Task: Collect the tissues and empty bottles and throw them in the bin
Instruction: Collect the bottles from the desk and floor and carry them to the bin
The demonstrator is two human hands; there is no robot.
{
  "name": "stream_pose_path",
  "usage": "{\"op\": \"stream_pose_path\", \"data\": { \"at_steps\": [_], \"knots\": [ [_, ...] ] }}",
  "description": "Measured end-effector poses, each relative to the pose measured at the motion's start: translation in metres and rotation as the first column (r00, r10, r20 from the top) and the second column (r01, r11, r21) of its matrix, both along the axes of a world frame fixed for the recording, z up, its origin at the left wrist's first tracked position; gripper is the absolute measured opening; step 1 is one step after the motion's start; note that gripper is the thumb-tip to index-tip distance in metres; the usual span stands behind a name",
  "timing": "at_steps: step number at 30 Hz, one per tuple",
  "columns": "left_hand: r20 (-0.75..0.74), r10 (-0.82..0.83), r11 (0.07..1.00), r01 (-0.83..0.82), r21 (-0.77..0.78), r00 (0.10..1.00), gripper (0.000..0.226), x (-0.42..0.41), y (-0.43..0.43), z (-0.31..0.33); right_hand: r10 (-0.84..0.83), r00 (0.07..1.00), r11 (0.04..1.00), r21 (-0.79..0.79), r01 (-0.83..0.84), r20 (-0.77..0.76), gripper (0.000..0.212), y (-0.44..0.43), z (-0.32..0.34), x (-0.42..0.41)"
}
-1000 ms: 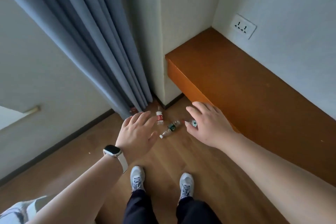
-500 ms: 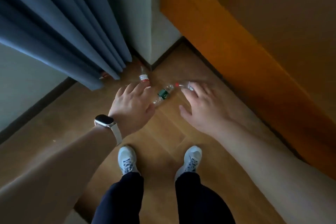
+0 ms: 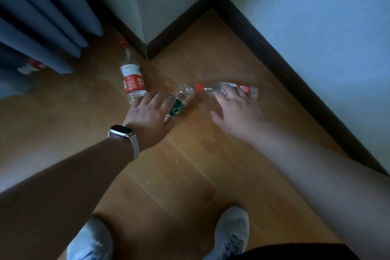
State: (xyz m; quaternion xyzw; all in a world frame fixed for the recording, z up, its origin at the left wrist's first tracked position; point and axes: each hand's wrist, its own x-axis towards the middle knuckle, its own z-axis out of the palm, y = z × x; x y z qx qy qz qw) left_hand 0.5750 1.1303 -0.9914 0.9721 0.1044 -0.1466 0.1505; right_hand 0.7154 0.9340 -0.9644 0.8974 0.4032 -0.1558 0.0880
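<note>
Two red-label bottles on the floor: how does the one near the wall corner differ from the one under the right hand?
The corner bottle points its cap away, toward the wall corner; the right-hand bottle lies crosswise, cap to the left. The right hand rests on the right-hand bottle; the corner bottle shows almost whole. Both are clear, red-capped and lying flat.

light: dim, bluish | focus: soft, motion blur | edges: wide-angle bending, dark corners

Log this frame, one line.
phase: pre-grasp | left hand: over green-label bottle | right hand: fingers on red-cap bottle | bottle near curtain: untouched
</note>
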Motion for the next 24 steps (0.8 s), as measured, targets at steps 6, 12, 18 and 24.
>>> {"op": "stream_pose_path", "data": {
  "at_steps": [6,12,18,24],
  "knots": [
    [-0.023,-0.009,0.998,0.010,0.056,1.000,0.058,0.016,0.001,-0.084,0.036,0.999,0.996,-0.080,-0.034,0.017,0.059,-0.009,-0.082,0.050],
    [-0.024,0.086,0.996,-0.087,-0.029,0.996,0.073,0.017,-0.010,-0.122,-0.048,0.999,0.991,-0.121,0.049,0.017,0.082,-0.018,-0.120,0.071],
    [-0.040,0.200,0.978,-0.202,-0.056,0.979,0.079,0.022,-0.019,-0.122,-0.090,0.996,0.979,-0.182,0.089,0.004,0.081,-0.022,-0.121,0.077],
    [-0.083,0.284,0.957,-0.288,-0.042,0.955,0.080,0.024,-0.018,-0.120,-0.071,0.997,0.985,-0.159,0.066,-0.027,0.066,-0.028,-0.125,0.075]
  ]
}}
